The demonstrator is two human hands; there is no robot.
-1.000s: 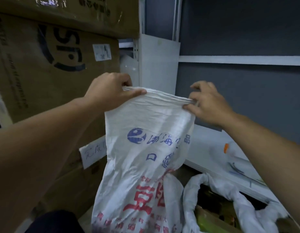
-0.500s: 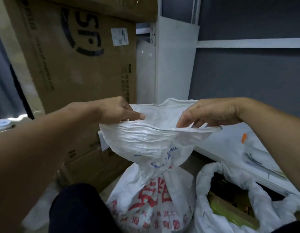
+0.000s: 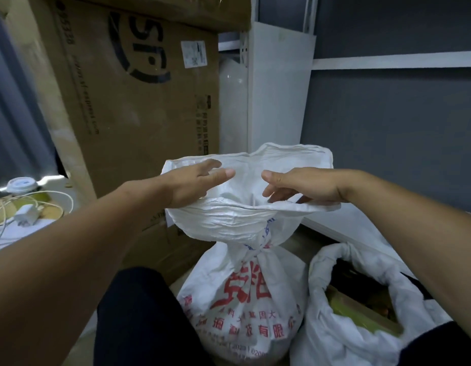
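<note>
A white woven sack (image 3: 245, 294) with red print stands on the floor in front of me. Its neck is twisted tight, and its mouth (image 3: 242, 217) flares wide open above the twist. My left hand (image 3: 194, 184) reaches over the near rim on the left, with the thumb in front of a fold of the fabric and the fingers behind it. On the right side of the mouth, my right hand (image 3: 300, 186) has its fingers curled down over the rim fabric. What is inside the sack is hidden.
Large cardboard boxes (image 3: 139, 101) stand at the left, and a white panel (image 3: 279, 88) leans on the grey wall behind. A second open white sack (image 3: 355, 326) with greenish contents sits at the right. A cup (image 3: 20, 184), a charger (image 3: 27, 214) and cables lie at far left. My dark-trousered knee (image 3: 139, 318) is in front.
The sack's top has dropped from held up flat to spread open below my hands. Both hands lowered and their grip shifted from pinching the rim's corners to reaching over the mouth.
</note>
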